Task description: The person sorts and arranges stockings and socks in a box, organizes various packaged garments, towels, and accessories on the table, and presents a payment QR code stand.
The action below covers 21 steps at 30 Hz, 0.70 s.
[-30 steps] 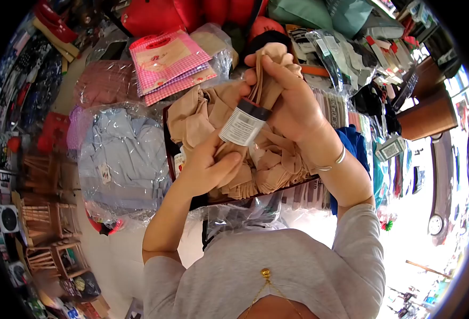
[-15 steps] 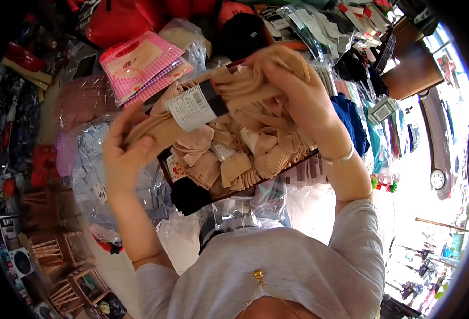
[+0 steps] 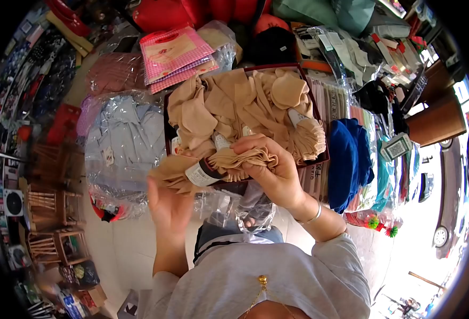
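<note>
A folded bundle of beige socks, bound by a black and white label band, is in front of my chest. My right hand is closed round its right part, thumb on the near side. At its loose left end is my left hand, palm up and blurred; the fabric hides its fingers, so I cannot tell whether they grip. Just beyond, a dark red box holds more beige socks, several with paper bands.
Left of the box lie bagged light blue clothes; behind are pink checked bags. A blue cloth item and stacked packets stand to the right. Wooden stools are at far left.
Both hands have brought the sock bundle down and nearer my body, from above the box to its near edge. The right hand now wraps the bundle's folds; more of the box shows.
</note>
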Available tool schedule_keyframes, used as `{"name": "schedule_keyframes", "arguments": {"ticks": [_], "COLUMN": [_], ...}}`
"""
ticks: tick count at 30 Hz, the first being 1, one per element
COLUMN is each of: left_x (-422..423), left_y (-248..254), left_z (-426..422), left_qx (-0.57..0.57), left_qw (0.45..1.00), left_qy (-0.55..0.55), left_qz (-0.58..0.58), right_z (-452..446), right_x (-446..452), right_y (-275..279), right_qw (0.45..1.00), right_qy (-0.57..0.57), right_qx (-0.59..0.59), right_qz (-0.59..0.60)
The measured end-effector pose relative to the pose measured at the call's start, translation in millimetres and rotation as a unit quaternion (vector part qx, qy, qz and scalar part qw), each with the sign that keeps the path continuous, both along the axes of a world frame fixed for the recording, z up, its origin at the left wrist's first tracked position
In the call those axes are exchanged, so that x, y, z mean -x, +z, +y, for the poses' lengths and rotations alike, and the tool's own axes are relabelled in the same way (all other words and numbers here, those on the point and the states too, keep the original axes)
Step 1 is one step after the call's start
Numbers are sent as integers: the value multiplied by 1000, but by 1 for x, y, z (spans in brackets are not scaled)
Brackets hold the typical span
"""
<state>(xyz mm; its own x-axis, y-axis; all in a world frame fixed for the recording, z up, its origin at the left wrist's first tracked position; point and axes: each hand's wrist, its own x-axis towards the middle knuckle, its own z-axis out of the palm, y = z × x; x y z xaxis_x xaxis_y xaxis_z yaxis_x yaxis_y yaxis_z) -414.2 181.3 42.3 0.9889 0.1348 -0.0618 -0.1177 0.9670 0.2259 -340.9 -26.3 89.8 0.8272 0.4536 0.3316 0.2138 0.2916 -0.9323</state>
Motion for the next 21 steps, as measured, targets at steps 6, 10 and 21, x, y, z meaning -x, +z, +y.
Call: {"name": "schedule_keyframes", "arguments": {"ticks": [6,10,21], "left_x": [48,73,-27], "left_y": [-3,-18,11], "left_z": [5,6,22], "left_qx": [-97,-99,43], "left_qw": [990,989,958], "left_qy": [86,38,-277], "left_qz": [48,107,-61], "right_z": [4,14,25], "right_x": [6,14,53], "right_y": [1,-4,6], "right_qw": [996,996,963], "right_qy": [40,3,74], "right_qx": [-76,-50,117], "right_qz": [13,-71,-232]}}
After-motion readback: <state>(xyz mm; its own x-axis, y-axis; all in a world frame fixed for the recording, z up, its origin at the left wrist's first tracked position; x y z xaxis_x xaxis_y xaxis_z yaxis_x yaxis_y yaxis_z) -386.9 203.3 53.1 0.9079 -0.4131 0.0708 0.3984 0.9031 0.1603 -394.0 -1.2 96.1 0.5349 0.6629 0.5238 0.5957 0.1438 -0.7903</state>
